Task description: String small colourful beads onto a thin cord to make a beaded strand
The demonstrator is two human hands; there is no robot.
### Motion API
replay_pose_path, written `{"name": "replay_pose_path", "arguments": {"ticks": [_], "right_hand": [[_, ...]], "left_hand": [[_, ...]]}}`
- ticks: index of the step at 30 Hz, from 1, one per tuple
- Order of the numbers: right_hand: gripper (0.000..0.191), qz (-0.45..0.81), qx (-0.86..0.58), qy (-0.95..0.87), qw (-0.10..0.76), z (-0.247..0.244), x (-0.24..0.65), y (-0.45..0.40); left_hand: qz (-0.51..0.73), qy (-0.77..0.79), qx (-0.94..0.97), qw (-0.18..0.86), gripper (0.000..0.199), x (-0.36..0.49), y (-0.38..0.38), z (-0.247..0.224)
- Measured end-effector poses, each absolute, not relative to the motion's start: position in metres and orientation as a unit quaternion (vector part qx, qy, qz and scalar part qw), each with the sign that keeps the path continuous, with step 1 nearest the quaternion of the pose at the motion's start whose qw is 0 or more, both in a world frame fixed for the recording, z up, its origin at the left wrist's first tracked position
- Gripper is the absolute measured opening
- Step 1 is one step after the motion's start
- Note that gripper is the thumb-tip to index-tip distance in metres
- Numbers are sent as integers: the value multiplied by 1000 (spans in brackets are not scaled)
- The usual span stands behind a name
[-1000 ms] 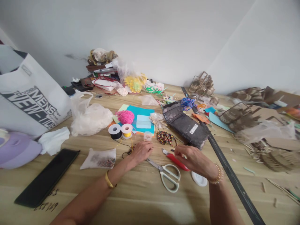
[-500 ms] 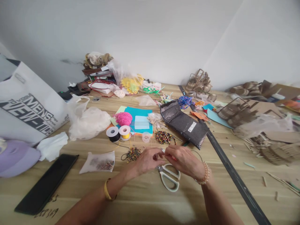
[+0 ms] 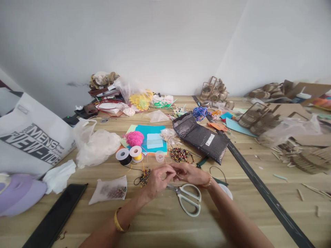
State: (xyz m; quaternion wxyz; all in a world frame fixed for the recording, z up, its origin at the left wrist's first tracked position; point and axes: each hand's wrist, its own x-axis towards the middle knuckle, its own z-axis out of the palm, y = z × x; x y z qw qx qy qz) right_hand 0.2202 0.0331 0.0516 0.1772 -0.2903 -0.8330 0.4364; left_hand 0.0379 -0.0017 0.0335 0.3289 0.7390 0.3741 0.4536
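Note:
My left hand [image 3: 159,181] and my right hand [image 3: 190,173] meet over the table, both with fingers pinched together. A thin pale strand [image 3: 179,176] shows at their fingertips; its ends are hard to make out. Just below lie scissors [image 3: 190,199] with pale handles, their blade tips near my left hand. Beyond my left hand is a small heap of dark and coloured beads [image 3: 145,177], partly hidden by it. Past my right hand lies a pile of strung multicoloured beads [image 3: 179,155]. A white disc [image 3: 226,192] peeks out beside my right forearm.
Black and yellow thread spools [image 3: 123,156] and a small clear spool [image 3: 159,156] stand ahead, near pink yarn [image 3: 134,138]. A mesh bag of beads [image 3: 110,191] lies left, a black padded envelope [image 3: 204,141] ahead right. Small wooden baskets [image 3: 254,119] crowd the right.
My right hand has shifted slightly left and lower beside the left one, uncovering the white disc and a dark cord loop. The view has tilted up a little.

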Motion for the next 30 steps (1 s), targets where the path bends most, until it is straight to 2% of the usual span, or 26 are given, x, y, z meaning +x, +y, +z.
{"name": "replay_pose_path", "arguments": {"ticks": [2,4,7,11,22,26,28,30], "right_hand": [[20,495,-266,-808,177,46,220,37],[25,512,-276,-794,178,43,220,40],[39,482,-318,-796,182,43,221,41],[41,413,-363,-817,172,43,218,41],[32,341,-378,-846,158,29,219,47],[20,279,-389,-862,166,33,222,43],[38,254,-409,-857,183,38,223,40],[51,282,-414,-838,215,43,221,35]], "left_hand": [[471,379,726,328,15,36,0,37],[477,399,710,329,16,33,2,40],[484,434,682,336,18,29,6,39],[498,463,644,353,20,23,13,31],[503,460,632,368,24,18,20,34],[476,459,647,380,23,14,19,36],[460,460,666,364,22,10,15,35],[447,463,686,338,21,7,11,33]]}}
